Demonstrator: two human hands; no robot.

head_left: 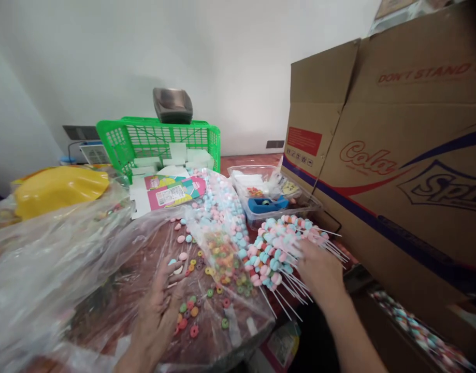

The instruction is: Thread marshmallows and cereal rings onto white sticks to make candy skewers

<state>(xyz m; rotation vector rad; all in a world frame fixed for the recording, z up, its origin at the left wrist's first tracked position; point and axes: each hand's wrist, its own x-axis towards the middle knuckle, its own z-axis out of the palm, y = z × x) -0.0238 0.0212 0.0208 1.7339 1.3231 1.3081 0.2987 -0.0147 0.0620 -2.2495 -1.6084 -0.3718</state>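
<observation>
My left hand (160, 305) hovers over clear plastic on the table, its fingers apart, beside loose cereal rings (193, 330) and a few pink and white candies (183, 256). My right hand (313, 259) is at a pile of candy skewers (267, 254) with white sticks; motion blurs its fingertips, and whether they grip a skewer cannot be made out. A clear bag of pastel candies (222, 202) lies in the middle, with a bag of cereal rings (222, 254) in front of it.
Behind are a green crate (160, 135), printed cards (171, 195) and a clear tray (247, 215) holding a blue tape dispenser (267, 205). A large cardboard box (377, 145) stands at the right. Left lie a yellow item (61, 189) and plastic bags (24, 280).
</observation>
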